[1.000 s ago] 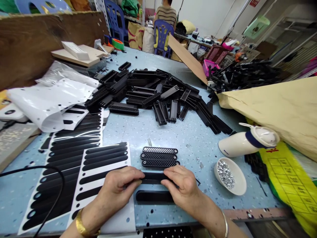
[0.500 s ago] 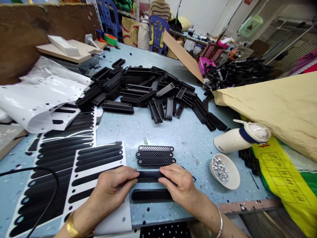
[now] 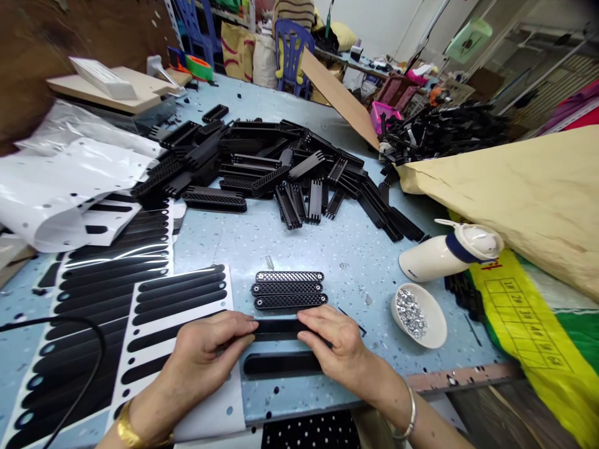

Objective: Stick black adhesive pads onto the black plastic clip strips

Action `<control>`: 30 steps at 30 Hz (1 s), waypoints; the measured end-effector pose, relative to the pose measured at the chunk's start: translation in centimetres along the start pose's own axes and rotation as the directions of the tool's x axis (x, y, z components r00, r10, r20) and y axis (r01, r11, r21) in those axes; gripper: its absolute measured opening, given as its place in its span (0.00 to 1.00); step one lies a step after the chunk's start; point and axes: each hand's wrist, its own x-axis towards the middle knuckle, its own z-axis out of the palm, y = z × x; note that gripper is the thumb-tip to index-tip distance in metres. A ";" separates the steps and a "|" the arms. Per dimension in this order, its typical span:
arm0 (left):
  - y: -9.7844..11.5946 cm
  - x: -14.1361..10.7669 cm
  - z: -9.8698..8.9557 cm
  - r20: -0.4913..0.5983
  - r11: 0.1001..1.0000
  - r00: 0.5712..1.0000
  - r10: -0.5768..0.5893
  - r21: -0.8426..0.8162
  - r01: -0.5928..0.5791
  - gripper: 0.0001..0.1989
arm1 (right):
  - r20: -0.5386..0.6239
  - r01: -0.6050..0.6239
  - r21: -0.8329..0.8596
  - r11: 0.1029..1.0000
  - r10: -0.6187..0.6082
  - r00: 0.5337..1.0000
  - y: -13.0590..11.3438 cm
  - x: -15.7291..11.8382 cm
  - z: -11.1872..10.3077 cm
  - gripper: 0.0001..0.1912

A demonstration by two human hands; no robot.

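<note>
A smooth black strip-shaped piece (image 3: 277,330) lies level between my two hands. My left hand (image 3: 210,349) pinches its left end, and my right hand (image 3: 330,343) grips its right end. Just below, a second black piece (image 3: 276,364) rests on the table, its right end partly covered by my right hand. Three black pieces with a diamond mesh face (image 3: 289,289) lie in a row right above my fingers. Beside my left hand is a white sheet with black rounded strips (image 3: 175,305), partly hidden by that hand.
A long heap of black pieces (image 3: 253,165) spans the table behind. To the right stand a white bowl of small metal parts (image 3: 435,324) and a cream bottle (image 3: 423,257), tipped on its side. Clear plastic and white sheets (image 3: 70,181) lie left. A black cable (image 3: 100,349) curves at lower left.
The whole view has shifted slightly, so table items appear a little further left and up. Both hands keep their hold on the black strip, with little visible movement.
</note>
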 end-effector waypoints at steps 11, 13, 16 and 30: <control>-0.2 -0.2 0.0 -0.004 0.996 1.000 -0.024 0.088 0.024 0.08 | -0.190 -0.201 -0.071 0.977 0.185 0.964 0.4 -2.4 -3.6 0.09; -0.4 -0.2 0.1 -0.029 0.991 0.998 -0.059 0.117 0.062 0.10 | -0.189 -0.251 -0.034 0.967 0.241 0.952 0.5 -2.2 -3.4 0.09; -0.1 0.0 0.2 -0.031 0.985 0.995 -0.090 0.143 0.093 0.13 | -0.151 -0.297 0.024 0.954 0.298 0.943 0.5 -1.6 -2.6 0.10; -0.3 1.1 0.5 0.139 0.991 0.989 0.043 0.116 -0.060 0.08 | 0.023 -0.557 0.306 0.772 0.579 0.815 1.5 -0.5 -1.2 0.16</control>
